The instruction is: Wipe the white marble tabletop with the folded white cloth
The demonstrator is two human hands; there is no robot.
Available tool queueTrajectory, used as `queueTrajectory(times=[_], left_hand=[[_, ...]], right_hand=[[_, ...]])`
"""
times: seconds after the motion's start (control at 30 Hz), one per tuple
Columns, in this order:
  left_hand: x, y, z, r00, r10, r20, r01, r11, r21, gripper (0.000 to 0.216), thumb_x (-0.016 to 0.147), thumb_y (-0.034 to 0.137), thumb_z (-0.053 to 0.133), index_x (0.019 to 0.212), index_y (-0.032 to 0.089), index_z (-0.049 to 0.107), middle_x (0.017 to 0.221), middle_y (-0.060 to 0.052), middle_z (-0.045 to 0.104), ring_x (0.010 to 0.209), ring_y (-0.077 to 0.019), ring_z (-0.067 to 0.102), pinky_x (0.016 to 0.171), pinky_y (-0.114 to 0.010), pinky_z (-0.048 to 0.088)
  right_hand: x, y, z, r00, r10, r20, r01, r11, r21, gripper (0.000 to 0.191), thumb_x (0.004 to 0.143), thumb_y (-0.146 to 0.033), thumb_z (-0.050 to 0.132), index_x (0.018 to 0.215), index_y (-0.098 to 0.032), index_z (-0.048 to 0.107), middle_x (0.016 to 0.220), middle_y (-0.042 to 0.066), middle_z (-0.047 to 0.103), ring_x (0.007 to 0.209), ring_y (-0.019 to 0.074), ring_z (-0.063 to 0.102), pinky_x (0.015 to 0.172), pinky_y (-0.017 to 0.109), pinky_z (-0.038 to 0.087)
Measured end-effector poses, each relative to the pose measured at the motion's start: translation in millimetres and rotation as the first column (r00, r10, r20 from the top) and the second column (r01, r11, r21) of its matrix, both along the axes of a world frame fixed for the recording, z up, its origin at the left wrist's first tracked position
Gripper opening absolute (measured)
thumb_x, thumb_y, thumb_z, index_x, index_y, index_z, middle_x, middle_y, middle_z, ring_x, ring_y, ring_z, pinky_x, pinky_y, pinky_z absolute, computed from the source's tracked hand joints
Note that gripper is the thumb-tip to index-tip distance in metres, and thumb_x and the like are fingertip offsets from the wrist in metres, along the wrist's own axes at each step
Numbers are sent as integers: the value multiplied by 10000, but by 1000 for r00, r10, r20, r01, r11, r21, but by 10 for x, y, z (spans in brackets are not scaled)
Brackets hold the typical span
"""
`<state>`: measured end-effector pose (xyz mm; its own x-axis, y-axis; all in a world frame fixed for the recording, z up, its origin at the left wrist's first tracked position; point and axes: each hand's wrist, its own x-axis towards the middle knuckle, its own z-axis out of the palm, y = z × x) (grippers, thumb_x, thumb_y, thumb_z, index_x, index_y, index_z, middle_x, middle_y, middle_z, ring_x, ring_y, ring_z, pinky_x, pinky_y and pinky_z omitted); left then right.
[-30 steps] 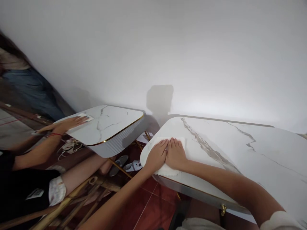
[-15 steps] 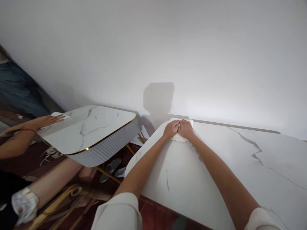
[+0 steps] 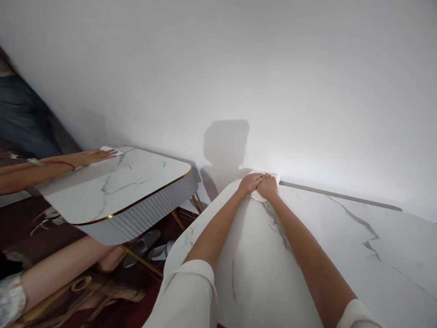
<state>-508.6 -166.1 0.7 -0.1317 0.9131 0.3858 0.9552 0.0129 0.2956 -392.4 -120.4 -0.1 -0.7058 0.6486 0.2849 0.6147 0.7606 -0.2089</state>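
Illumination is moderate and uneven: the wall (image 3: 327,123) is brightest low down, right of centre, greys toward the top and left, and bears a soft-edged head shadow (image 3: 226,143), consistent with light from behind the camera. The right table (image 3: 334,228) shows a pale, even sheen, the gold trim (image 3: 109,216) of the left table (image 3: 153,177) carries one small glint, and the floor (image 3: 25,234) lies in deep shade. Wide-angle distortion stretches shapes toward the frame edges, and the jeans (image 3: 20,118) at far left are dim and blurred.
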Motion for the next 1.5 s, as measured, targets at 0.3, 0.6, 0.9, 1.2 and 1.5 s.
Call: queueTrajectory(times=[0.3,0.6,0.9,1.2,1.5], left_hand=[[251,-536,-74,997,-62,-46,62,998,-5,488,864,178,326,1307,164,531,1396,-56,525,1297,-193,462,1123,-368,340],[814,-1800,-153,986,91,-138,-94,996,-11,490,909,223,250,1307,111,512,1397,-111,515,1305,-204,447,1116,-409,338],[1730,-2476,-86,949,200,-242,-208,978,-6,443,837,194,359,1216,121,575,1257,-132,614,1168,-245,555,1032,-423,434],[2077,-1697,-2,984,87,-157,-66,989,134,375,779,98,410,1103,161,590,1113,-108,635,1071,-249,554,999,-416,443],[1446,-478,17,998,-8,-58,13,997,76,316,814,138,393,1043,177,607,1116,-90,639,1100,-241,540,1012,-389,409]], right_hand=[[352,-611,-26,999,-15,-28,15,1000,-1,538,951,-207,292,1427,36,353,1489,222,345,1387,315,293,1116,464,196],[891,-1673,-4,986,166,-29,-166,986,-4,557,948,-228,320,1424,61,339,1493,231,329,1386,334,287,1127,463,188],[1776,-2176,14,941,336,-46,-338,940,-54,566,938,-248,326,1427,36,352,1502,202,331,1398,311,271,1152,445,177],[2112,-1455,59,968,247,40,-246,969,-30,558,908,-208,341,1436,-28,369,1496,152,369,1386,260,310,1140,414,220],[1537,-353,103,990,129,57,-127,991,-42,535,925,-212,332,1429,-40,374,1502,139,366,1379,243,308,1132,378,193]])
